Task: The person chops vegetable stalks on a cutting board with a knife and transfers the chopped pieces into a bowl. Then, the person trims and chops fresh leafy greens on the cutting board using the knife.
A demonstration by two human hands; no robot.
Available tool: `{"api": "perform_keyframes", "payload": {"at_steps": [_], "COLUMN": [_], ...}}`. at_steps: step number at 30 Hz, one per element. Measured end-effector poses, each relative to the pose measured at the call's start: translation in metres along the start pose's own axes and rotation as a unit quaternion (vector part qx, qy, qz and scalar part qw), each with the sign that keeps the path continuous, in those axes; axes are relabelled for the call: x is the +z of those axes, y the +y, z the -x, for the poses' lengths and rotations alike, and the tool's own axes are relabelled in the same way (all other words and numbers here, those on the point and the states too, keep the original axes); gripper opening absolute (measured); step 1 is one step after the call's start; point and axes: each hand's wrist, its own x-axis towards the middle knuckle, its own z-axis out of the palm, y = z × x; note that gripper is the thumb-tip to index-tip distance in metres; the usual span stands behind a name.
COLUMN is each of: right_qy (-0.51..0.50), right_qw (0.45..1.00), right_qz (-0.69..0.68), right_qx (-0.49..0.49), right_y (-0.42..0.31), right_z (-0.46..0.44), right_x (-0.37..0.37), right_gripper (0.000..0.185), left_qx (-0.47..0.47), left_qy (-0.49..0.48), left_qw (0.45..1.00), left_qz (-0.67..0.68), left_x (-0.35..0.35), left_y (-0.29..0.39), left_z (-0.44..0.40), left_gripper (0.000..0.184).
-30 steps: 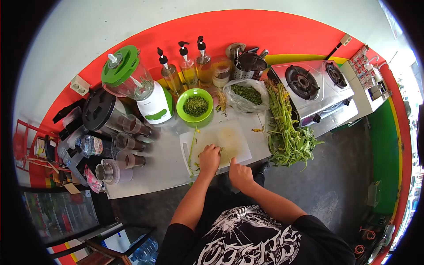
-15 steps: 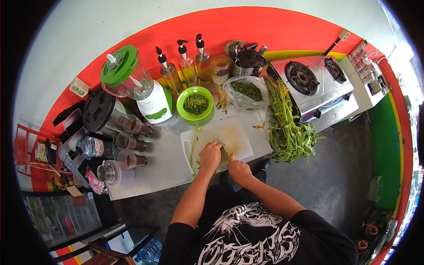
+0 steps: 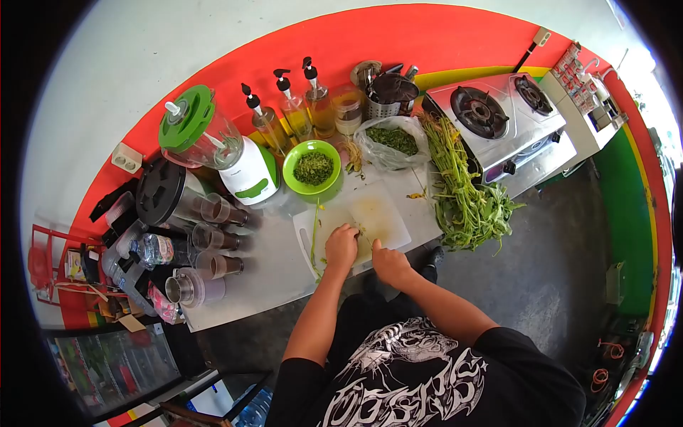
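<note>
My left hand [image 3: 341, 248] is closed over the middle of the white cutting board [image 3: 390, 206], fingers curled down. What it pinches is mostly hidden; small green bits [image 3: 361, 231] show at its fingertips. My right hand [image 3: 390, 263] is a fist at the board's near edge, closed on what looks like a knife, its blade barely visible between the hands. Left of my left hand, a long green stem [image 3: 314, 238] lies across the board. Behind the board stands a green bowl [image 3: 304, 186] of chopped greens. A plastic bag [image 3: 383, 158] of cut leaves sits to its right.
Leafy stalks [image 3: 469, 206] hang over the counter's right edge, beside a two-burner gas stove [image 3: 523, 132]. At the left stand a blender [image 3: 249, 171], several plastic cups [image 3: 213, 237] and a metal-topped jar [image 3: 188, 287]. Pump bottles [image 3: 293, 114] and a utensil holder [image 3: 380, 107] line the wall.
The camera view has shifted slightly, so the whole counter appears tilted and moved. Both hands stay at the board in nearly the same pose, slightly farther apart at the fingertips.
</note>
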Motion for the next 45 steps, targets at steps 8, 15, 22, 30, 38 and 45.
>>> {"api": "perform_keyframes", "payload": {"at_steps": [8,15,22,30,38,45], "right_qy": [-0.008,-0.043,-0.055,-0.039,-0.082,-0.096], "right_qw": [1.000,0.998,0.998,0.999,0.996,0.995], "right_qz": [-0.007,0.012,0.009,0.001,0.002,-0.009], "right_qx": [0.005,0.036,0.027,0.017,0.033,0.018], "right_y": [0.002,-0.005,-0.011,-0.010,-0.013,-0.017], "right_z": [-0.002,0.007,0.006,-0.010,-0.011,-0.001], "right_x": [0.006,0.003,-0.019,0.002,0.009,-0.012], "right_gripper": [0.036,0.039,0.028,0.034,0.043,0.037], "left_qx": [-0.017,-0.049,-0.064,0.005,-0.063,-0.083], "left_qy": [-0.015,-0.016,-0.016,0.052,0.052,0.016], "left_qw": [0.999,0.994,0.993,0.998,0.992,0.996], "left_qz": [0.045,0.099,0.101,0.040,0.095,0.039], "left_x": [-0.005,-0.002,-0.003,0.003,0.004,-0.005], "left_y": [-0.002,-0.009,-0.008,-0.008,-0.011,-0.010], "left_z": [-0.003,-0.004,-0.001,0.014,0.004,-0.004], "left_gripper": [0.013,0.015,0.015,0.014,0.010,0.013]}}
